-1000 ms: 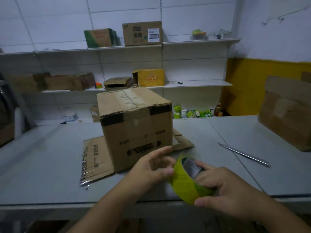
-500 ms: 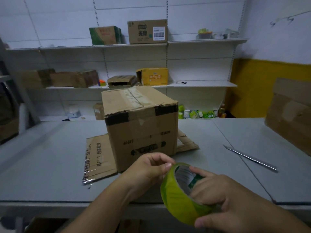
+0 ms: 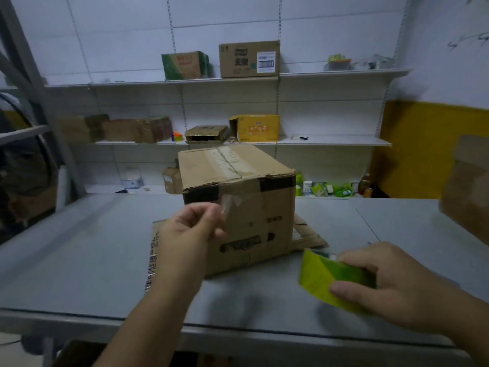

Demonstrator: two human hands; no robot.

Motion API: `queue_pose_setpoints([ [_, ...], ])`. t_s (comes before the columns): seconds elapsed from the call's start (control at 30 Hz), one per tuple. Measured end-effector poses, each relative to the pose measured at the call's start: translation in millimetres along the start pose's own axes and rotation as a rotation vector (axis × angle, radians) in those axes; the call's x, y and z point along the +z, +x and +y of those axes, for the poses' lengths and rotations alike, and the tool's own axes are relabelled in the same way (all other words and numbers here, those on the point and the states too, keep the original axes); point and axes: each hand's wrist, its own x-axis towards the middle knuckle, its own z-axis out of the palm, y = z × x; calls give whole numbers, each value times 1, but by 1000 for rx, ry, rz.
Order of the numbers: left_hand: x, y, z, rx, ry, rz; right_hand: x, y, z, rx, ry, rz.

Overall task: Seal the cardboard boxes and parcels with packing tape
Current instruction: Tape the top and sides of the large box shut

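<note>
Head camera: A person stands at a grey bench [image 3: 79, 255] with a closed cardboard box [image 3: 264, 207] at twelve o'clock, resting on flattened cardboard [image 3: 308, 238]. The left hand [image 3: 189, 231] is raised in front of the box's near face, its fingers [image 3: 209, 210] pinching the clear tape end [image 3: 228, 206]. The right hand [image 3: 397, 290], at about four o'clock from the box, grips a green-and-yellow tape roll [image 3: 321, 280], fingers curled over the top and thumb pressed against the near side. The two hands are well apart; the film between them is too faint to trace.

The step in hand appears to be drawing out a length of tape, with none of it laid on the box yet. The top seam already carries a worn strip of clear tape. The next move likely calls for sticking the pinched end onto the near face, then carrying the roll toward twelve o'clock along the seam while keeping the strip taut and straight. Wall shelves [image 3: 330, 140] behind hold more cartons.
</note>
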Motion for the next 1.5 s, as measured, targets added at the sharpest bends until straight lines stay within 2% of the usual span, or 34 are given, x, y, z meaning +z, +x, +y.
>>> queue_pose_setpoints([
  [0.07, -9, 4, 8, -13, -17, -19, -4, -3, 7, 8, 94, 55],
  [0.13, -2, -5, 7, -58, 13, -152, -4, -5, 14, -16, 199, 82],
  [0.2, 8, -15, 0, -100, 1, -241, -1, -3, 15, -53, 252, 67],
  [0.3, 11, -18, -6, -126, -11, -270, 1, -5, 12, -118, 284, 27],
  [0.47, 13, -20, -13, -355, -297, -410, 4, -12, 12, -118, 312, -101],
  [0.57, 17, -30, -11, -372, -322, -540, 6, -12, 7, -188, 317, -71],
  [0.73, 17, -34, -6, -281, -223, -484, 11, -13, 9, -216, 285, -42],
  [1.0, 11, -23, -6, -362, -155, -544, 22, -6, 6, -412, 288, 13],
  [1.1, 16, -25, -6, -300, -170, -444, 17, -9, 4, -285, 292, -14],
  [1.23, 17, -24, -3, -164, -177, -276, 17, -15, 9, -209, 216, 35],
  [1.37, 13, -25, 2, -38, -121, -231, 17, -21, 14, -59, 186, 67],
  [1.5, 7, -24, 8, 49, -80, -198, 16, -21, 10, -4, 130, 132],
])
